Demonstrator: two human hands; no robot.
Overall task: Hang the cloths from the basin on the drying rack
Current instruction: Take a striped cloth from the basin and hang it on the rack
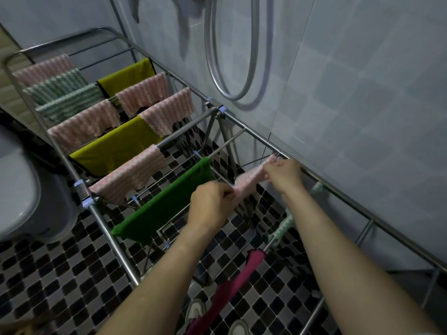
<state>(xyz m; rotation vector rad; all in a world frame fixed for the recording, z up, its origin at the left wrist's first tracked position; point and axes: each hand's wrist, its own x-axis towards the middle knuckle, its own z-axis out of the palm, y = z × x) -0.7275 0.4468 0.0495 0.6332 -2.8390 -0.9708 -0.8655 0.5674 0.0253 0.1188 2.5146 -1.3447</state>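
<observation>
Pink cloth (251,178) pinched taut between left hand (211,205), right hand (284,175).

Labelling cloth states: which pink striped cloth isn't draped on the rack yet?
The pink striped fleece cloth stretched between the left hand and right hand, beside the dark green cloth. The other pink ones already hang over rails.

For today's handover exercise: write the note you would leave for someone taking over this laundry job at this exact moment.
Left hand and right hand: each pinches one end of a pink striped cloth, stretched between them above a rail of the drying rack near the wall.
Done: pink, green-striped and yellow cloths hang on the far rails; a dark green cloth hangs beside the hands; a magenta cloth and a mint cloth hang nearer.
Left: lay this cloth over the rail. The basin is not in view, so check for more.
</observation>
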